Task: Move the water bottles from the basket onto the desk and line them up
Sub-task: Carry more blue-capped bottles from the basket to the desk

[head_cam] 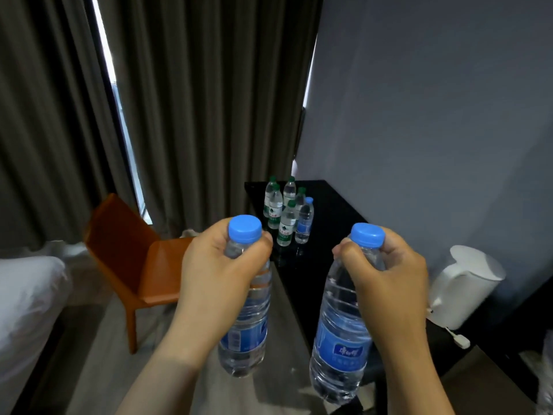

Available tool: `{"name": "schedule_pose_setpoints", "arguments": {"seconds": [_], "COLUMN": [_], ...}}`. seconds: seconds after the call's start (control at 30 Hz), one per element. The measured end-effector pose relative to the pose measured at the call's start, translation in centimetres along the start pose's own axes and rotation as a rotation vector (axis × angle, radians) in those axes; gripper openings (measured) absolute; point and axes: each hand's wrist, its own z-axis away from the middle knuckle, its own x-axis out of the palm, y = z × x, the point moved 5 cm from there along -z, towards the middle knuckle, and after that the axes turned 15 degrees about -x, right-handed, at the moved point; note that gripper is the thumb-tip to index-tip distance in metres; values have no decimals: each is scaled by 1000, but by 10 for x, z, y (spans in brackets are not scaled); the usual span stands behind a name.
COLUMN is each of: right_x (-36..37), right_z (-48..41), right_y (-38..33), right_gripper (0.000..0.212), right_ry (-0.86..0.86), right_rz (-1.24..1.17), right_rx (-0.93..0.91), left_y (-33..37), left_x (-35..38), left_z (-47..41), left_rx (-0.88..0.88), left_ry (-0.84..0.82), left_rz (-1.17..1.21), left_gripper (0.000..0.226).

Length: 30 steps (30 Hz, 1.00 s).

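Plastic necks are slippery: our left hand [221, 265] grips the left bottle [245, 333], our right hand [392, 271] the right bottle [341, 339], both midair near the desk [335, 211]. Land them clumsily and we'd probably topple the standing cluster [284, 214].

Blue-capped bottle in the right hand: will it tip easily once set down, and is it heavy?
The bottle looks full, so probably hefty for its size. Tall and narrow, it may tip if nudged. The right hand grips its neck, where thin plastic likely flexes least.
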Motion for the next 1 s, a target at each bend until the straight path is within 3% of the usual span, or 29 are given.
{"name": "schedule_pose_setpoints", "arguments": {"seconds": [0.43,0.6,0.8,1.0], "right_x": [63,78,82,78], "right_z": [-64,-107,-166,-198], "right_y": [90,146,212,274], "right_gripper": [14,15,16,11], "right_ry": [49,77,117,123], "right_rz": [32,35,40,89], "right_rx": [84,92,112,158], "left_y": [-56,-73,-87,-127], "left_x": [6,37,84,126], "left_z": [-139,-203,-288,-346], "left_rx": [-95,-131,-44,-100], "left_ry": [-50,-115,-89,-245], "left_rz": [-85,-16,-145,-46], "left_gripper": [10,7,5,11]}}
